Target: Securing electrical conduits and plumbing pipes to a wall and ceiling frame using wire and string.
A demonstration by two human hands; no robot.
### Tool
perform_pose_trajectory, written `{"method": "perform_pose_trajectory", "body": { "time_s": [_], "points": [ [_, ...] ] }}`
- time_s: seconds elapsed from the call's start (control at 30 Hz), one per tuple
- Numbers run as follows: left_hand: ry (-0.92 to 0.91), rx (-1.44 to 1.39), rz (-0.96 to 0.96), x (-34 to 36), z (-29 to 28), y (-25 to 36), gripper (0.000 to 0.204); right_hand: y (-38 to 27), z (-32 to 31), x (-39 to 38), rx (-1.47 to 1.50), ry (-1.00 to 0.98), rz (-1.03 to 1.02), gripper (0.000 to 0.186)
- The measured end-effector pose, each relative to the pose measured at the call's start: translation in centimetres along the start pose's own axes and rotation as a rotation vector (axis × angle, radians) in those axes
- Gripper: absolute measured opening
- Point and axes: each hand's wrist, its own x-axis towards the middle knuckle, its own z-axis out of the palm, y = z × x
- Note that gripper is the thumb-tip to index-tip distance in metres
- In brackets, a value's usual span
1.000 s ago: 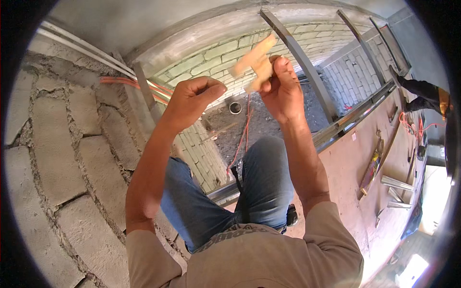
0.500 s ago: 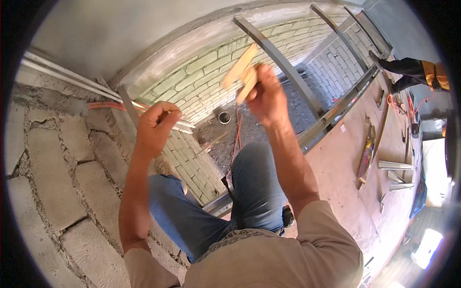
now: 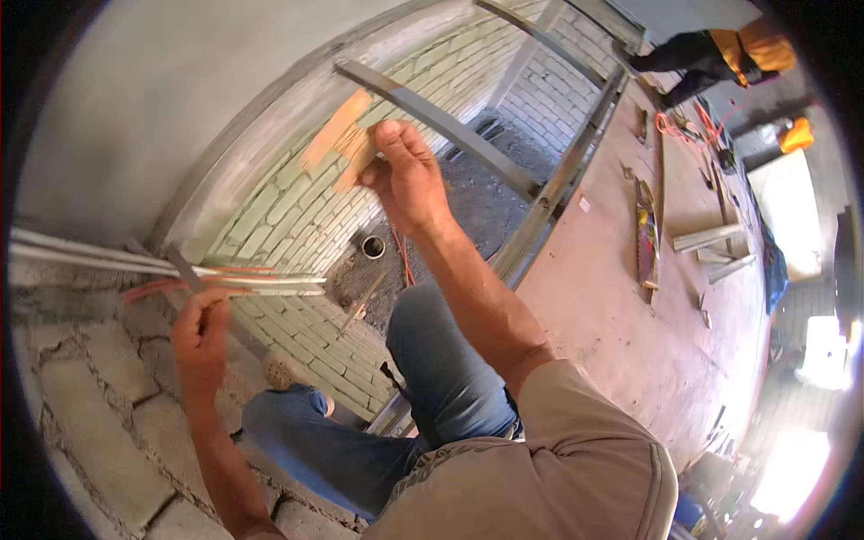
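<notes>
Right hand (image 3: 412,180) pinches pale wood piece (image 3: 357,150) in open air over block-walled pit (image 3: 481,211), beside steel beam (image 3: 441,121); left hand (image 3: 200,337) curled closed near white pipes (image 3: 90,252), contents hidden. Pinkish platform (image 3: 576,306), metal-edged, bears tools, metal profiles (image 3: 708,237).

Premises: a building site, interior unfinished. Evidence: exposed block wall (image 3: 279,216) with open mortar joints; coarse, unrendered masonry (image 3: 99,405); bare metal beam (image 3: 441,128) spanning an opening above loose dirt ground (image 3: 468,202); surface-run white pipes (image 3: 99,252); hand tools (image 3: 645,238) and orange cable (image 3: 686,132) lying on flat sheeting (image 3: 585,288).
</notes>
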Motion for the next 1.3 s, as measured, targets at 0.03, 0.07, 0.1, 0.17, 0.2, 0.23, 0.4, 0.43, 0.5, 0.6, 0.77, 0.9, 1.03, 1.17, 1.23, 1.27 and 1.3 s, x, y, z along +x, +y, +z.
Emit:
{"method": "perform_pose_trajectory", "body": {
  "time_s": [0.03,0.07,0.1,0.17,0.2,0.23,0.4,0.43,0.5,0.6,0.77,0.9,1.03,1.17,1.23,1.27,1.3],
  "points": [
    [0.008,0.036,-0.059,0.2,-0.3,-0.8,0.018,-1.0,0.5,-0.7,0.200,-0.064,0.068,0.018],
    [0.013,0.076,-0.114,0.4,-0.8,-1.5,0.020,-0.6,1.0,-1.8,0.359,-0.252,0.155,0.014],
    [0.047,0.065,-0.157,0.5,-1.3,-2.9,0.022,0.1,1.2,-2.9,0.480,-0.339,0.311,0.016],
    [0.086,0.035,-0.200,0.4,-3.3,-6.0,0.024,-0.3,1.7,-4.7,0.008,-0.677,0.385,0.020],
    [0.089,0.009,-0.199,0.6,-4.2,-6.9,0.025,-1.6,1.8,-4.7,-0.130,-0.957,0.465,0.020],
    [0.066,-0.008,-0.177,1.5,-4.4,-6.9,0.025,-2.2,1.9,-4.5,-0.287,-1.142,0.502,0.025],
    [0.142,0.203,0.192,1.6,-5.4,-3.5,0.029,1.0,-0.1,-2.6,-1.596,-0.566,-0.008,0.027],
    [0.138,0.184,0.207,1.5,-5.1,-4.4,0.029,0.6,-0.7,-1.9,-1.446,-0.297,-0.292,0.029],
    [0.118,0.455,0.128,0.8,-5.2,-6.8,0.027,-0.5,-0.7,-1.5,-0.871,-0.011,-0.333,0.028],
    [-0.014,0.362,-0.256,0.2,-4.5,-9.4,0.025,-0.7,1.3,-2.1,-0.168,0.012,-0.212,0.026],
    [-0.189,0.371,-0.166,0.2,-1.4,-12.7,0.028,1.0,4.1,-4.6,-0.078,-0.240,-0.279,0.020],
    [-0.217,-0.046,-0.134,1.2,1.9,-2.6,0.050,1.0,4.2,-5.2,-0.588,-0.323,-0.570,0.015],
    [-0.124,-0.505,-0.101,2.2,4.2,3.2,0.051,1.1,5.4,-6.0,-0.541,-0.406,-0.500,0.015],
    [-0.262,-0.709,-0.279,2.8,4.8,-0.6,0.043,0.6,5.8,-6.0,-0.462,-0.347,-0.470,0.015],
    [-0.310,-0.799,-0.216,2.6,5.3,-0.3,0.033,0.7,5.2,-6.1,-0.470,-0.357,-0.457,0.015],
    [-0.311,-0.806,-0.272,2.1,5.5,0.0,0.025,0.7,4.9,-6.0,-0.476,-0.371,-0.446,0.016],
    [-0.307,-0.812,-0.327,1.8,5.7,0.3,0.019,0.8,4.8,-6.2,-0.476,-0.371,-0.445,0.016]
  ]
}}
